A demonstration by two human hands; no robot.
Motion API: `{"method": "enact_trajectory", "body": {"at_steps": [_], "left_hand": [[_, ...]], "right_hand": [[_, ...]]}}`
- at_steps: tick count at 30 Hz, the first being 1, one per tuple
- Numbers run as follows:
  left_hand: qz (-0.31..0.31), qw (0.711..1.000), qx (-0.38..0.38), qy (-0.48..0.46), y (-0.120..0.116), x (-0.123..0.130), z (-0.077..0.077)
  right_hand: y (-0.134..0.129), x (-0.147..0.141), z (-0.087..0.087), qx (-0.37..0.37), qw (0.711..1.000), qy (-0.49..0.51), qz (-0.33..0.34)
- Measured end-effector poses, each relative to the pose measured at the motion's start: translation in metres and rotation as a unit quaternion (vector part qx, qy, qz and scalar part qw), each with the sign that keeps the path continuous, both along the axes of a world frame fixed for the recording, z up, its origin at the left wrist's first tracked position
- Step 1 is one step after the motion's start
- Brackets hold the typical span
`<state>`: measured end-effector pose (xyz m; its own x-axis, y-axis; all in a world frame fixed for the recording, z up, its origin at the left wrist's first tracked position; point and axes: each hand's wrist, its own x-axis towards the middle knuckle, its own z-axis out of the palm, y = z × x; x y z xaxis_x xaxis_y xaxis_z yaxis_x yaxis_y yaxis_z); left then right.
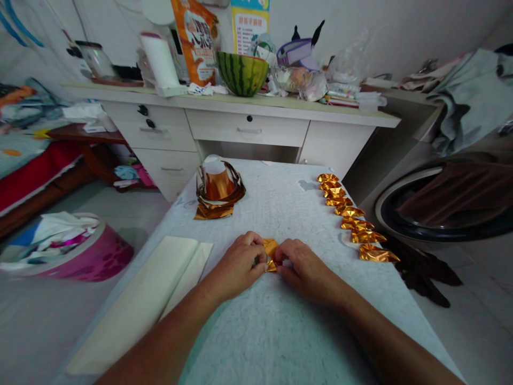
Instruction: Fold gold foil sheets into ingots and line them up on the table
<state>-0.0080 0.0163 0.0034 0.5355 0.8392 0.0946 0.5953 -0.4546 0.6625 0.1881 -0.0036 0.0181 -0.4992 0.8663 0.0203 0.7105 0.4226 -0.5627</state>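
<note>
A small sheet of gold foil paper, partly folded, lies on the cloth-covered table between my two hands. My left hand pinches its left edge with thumb and forefinger. On the opposite side, my right hand has its bent fingers closed on the right edge. Along the table's right side runs a row of several folded gold paper ingots. Farther back on the left stands a curled stack of gold foil sheets, with a flat gold piece beneath its front.
Pale folded paper lies by my left forearm. A white desk stands behind the table, holding half a watermelon, an orange snack bag and plastic bags. A pink basket is at left, a washing machine at right.
</note>
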Motion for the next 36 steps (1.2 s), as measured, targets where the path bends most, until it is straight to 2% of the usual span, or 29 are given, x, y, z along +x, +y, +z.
{"method": "enact_trajectory", "body": {"at_steps": [11, 36], "left_hand": [[0.002, 1.000, 0.023, 0.015, 0.001, 0.002, -0.003], [-0.004, 1.000, 0.012, 0.005, 0.001, 0.001, -0.002]], "right_hand": [[0.001, -0.007, -0.006, 0.013, 0.999, -0.035, -0.023], [0.002, -0.011, -0.010, 0.005, 0.997, -0.053, -0.053]]}}
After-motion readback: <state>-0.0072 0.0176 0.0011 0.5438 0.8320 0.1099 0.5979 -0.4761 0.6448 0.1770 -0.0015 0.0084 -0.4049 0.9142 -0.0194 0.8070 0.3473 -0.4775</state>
